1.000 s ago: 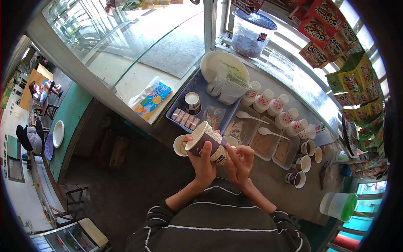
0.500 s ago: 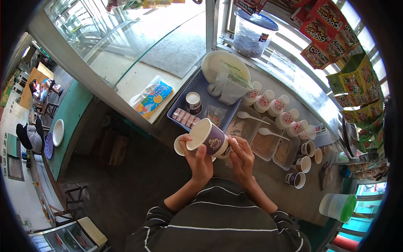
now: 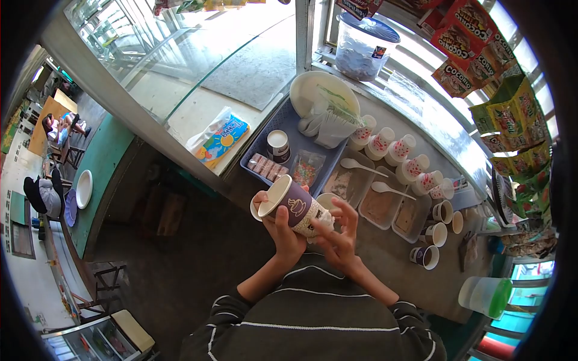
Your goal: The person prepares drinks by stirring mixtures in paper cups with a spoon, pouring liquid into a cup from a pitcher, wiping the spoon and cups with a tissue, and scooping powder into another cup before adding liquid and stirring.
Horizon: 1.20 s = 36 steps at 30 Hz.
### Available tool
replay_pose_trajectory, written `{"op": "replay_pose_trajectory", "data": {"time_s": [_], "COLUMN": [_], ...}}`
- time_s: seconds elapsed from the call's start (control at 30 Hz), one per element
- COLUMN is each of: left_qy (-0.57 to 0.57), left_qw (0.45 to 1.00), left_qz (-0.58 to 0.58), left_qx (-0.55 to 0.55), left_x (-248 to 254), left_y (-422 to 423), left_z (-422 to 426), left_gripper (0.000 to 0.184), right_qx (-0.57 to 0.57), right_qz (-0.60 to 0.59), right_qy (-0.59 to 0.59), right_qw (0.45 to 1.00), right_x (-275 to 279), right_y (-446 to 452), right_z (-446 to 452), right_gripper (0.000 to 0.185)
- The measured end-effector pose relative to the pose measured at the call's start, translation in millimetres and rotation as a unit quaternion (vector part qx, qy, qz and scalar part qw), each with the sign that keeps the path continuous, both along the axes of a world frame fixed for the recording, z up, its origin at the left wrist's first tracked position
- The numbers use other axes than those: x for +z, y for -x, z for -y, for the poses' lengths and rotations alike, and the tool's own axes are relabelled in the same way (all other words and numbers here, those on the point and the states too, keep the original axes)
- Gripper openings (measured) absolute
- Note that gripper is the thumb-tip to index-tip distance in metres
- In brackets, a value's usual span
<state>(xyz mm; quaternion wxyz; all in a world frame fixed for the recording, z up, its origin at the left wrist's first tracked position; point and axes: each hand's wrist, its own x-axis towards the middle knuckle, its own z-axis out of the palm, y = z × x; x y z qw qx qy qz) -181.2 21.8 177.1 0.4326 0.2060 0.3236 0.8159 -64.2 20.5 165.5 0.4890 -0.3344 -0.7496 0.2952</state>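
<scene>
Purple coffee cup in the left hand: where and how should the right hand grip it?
Probably the narrower lower body, from the right: the cup tapers away from its mouth, which tips up-left, and the left hand holds nearer the rim.

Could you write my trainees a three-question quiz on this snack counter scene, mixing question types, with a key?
1. Multiple choice. What does the left hand hold?
A) a glass bottle
B) a purple-banded paper cup
C) a snack packet

2. True or false: the tissue pack lies outside the blue-purple basket.

3. Short answer. How many white spoons lie over the shallow containers?

Key:
1. B
2. True
3. Two
</scene>
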Motion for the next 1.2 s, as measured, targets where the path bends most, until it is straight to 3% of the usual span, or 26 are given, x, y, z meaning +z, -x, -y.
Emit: {"op": "replay_pose_trajectory", "data": {"time_s": [0.1, 0.2, 0.3, 0.4, 0.47, 0.6, 0.7, 0.77, 0.9, 0.97, 1.1, 1.2], "left_qy": [0.063, 0.067, 0.016, -0.044, -0.049, -0.070, -0.073, -0.056, -0.038, 0.030, 0.071, 0.087], "left_qw": [0.998, 0.995, 0.993, 0.997, 0.997, 0.995, 0.996, 0.996, 0.998, 0.999, 0.992, 0.986], "left_qz": [-0.018, 0.048, 0.078, 0.052, -0.043, 0.045, -0.040, -0.035, -0.003, 0.032, 0.091, 0.121], "left_qx": [0.001, -0.056, -0.091, -0.040, -0.036, -0.057, -0.045, -0.056, -0.048, -0.024, -0.058, -0.069], "left_x": [1, -4, 4, -7, 3, 4, -2, 2, 1, 2, -6, -12], "left_y": [0, 0, -3, -4, -7, -5, -6, -6, -10, -11, -6, -4], "left_z": [2, 3, 4, 1, 0, 1, 0, 0, 3, 4, 5, 5], "left_gripper": [0.045, 0.046, 0.048, 0.053, 0.060, 0.062, 0.063, 0.061, 0.055, 0.049, 0.054, 0.063], "right_qx": [0.023, -0.049, -0.037, -0.010, 0.015, 0.044, 0.027, -0.020, -0.066, -0.065, -0.063, -0.068], "right_qz": [0.056, 0.076, 0.038, -0.029, -0.076, -0.090, -0.101, -0.014, 0.033, 0.082, 0.128, 0.099], "right_qy": [-0.067, -0.126, -0.107, -0.081, -0.021, -0.008, 0.040, -0.062, -0.103, -0.189, -0.238, -0.220], "right_qw": [0.996, 0.988, 0.993, 0.996, 0.997, 0.995, 0.994, 0.998, 0.992, 0.976, 0.961, 0.968], "right_x": [-1, -15, -15, -8, -7, -3, 0, 0, -10, -19, -27, -23], "right_y": [6, 10, 5, 2, -1, -1, 4, 4, 5, 4, 3, 2], "right_z": [7, 9, 4, -1, -2, -5, -2, -3, 1, 2, 9, 6], "right_gripper": [0.039, 0.039, 0.037, 0.038, 0.042, 0.045, 0.045, 0.046, 0.045, 0.044, 0.042, 0.052]}}
